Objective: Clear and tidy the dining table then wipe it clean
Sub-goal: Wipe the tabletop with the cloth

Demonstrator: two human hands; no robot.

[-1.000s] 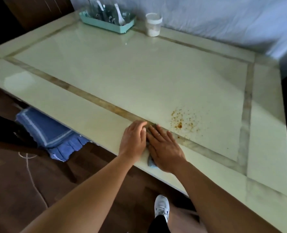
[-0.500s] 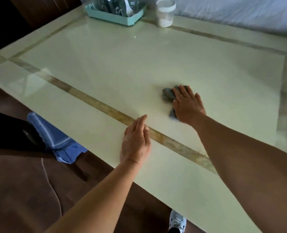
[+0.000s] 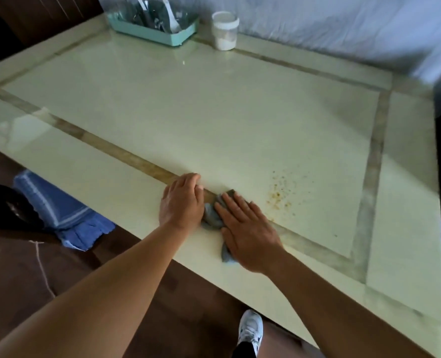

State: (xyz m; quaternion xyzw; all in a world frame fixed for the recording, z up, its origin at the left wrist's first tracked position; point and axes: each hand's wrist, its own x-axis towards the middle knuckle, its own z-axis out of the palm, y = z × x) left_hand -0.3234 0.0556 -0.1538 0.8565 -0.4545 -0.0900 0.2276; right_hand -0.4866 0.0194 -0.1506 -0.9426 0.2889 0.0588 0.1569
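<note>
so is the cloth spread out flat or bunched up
Bunched up. The grey cloth shows as a crumpled wad with folds, poking out around the flat right hand pressing it onto the table.

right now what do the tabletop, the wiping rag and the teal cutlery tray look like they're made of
Tabletop: looks like polished stone or glazed tile, cream with brown inlaid bands; glossy, it mirrors the light.
Wiping rag: soft grey cloth, bunched in folds under the right hand.
Teal cutlery tray: probably plastic, a smooth matt base with a clear upper wall.
</note>
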